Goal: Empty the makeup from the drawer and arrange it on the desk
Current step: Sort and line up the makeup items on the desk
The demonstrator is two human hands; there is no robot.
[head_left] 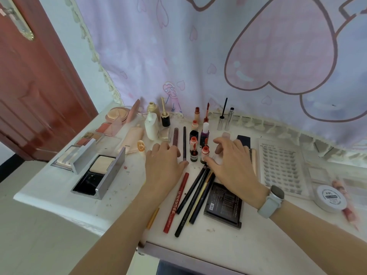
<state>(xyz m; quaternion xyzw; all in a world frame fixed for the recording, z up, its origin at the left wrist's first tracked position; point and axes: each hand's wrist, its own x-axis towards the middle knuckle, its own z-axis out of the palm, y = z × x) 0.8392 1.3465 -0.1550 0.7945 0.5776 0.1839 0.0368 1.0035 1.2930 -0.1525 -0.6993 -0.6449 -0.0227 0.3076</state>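
Makeup covers the white desk (pixel 59 187). My left hand (pixel 164 163) lies flat on the desk, fingers straight, beside a thin dark pencil (pixel 184 142). My right hand (pixel 232 161), with a watch on the wrist, hovers with loosely curled fingers over a small clear item that I cannot make out, next to small orange-capped bottles (pixel 204 153). Below the hands lie a red pencil (pixel 176 201) and several dark pencils (pixel 195 197). An open powder compact (pixel 99 173) sits at the left. A black palette (pixel 224 205) lies under my right forearm.
A pink curtain (pixel 198 56) hangs behind the desk. Bottles and tubes (pixel 152 126) stand at the back. A false-lash tray (pixel 282 167) and a round white jar (pixel 330 198) lie at the right. A red-brown door (pixel 29 86) is at the left. The drawer front (pixel 178 257) shows below.
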